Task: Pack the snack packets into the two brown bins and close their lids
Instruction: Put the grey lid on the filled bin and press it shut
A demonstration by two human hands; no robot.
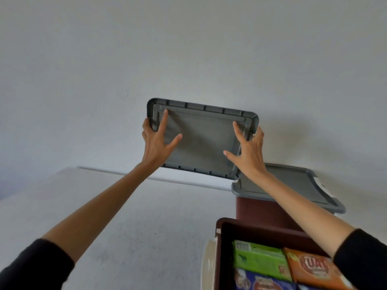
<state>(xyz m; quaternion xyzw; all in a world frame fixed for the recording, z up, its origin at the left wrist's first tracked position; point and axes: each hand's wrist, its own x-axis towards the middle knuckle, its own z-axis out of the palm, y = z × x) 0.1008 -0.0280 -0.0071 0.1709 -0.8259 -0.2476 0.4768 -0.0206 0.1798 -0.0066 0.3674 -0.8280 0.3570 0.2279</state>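
Note:
I hold a grey lid (pixel 201 141) up in the air in front of the wall, its ribbed underside facing me. My left hand (pixel 156 144) grips its left edge, fingers behind and thumb and forefinger on the underside. My right hand (pixel 248 152) grips the right edge the same way. At the lower right stands an open brown bin (pixel 222 235) holding a green packet (pixel 259 260), an orange packet (pixel 312 268) and a blue packet (pixel 261 282). Behind it a second brown bin (pixel 257 210) has a grey lid (pixel 293 187) lying on top.
The bins stand on a white table (pixel 136 216) that meets a plain wall (pixel 188 49) at the back. A cream-coloured latch (pixel 208 260) hangs on the near bin's left side.

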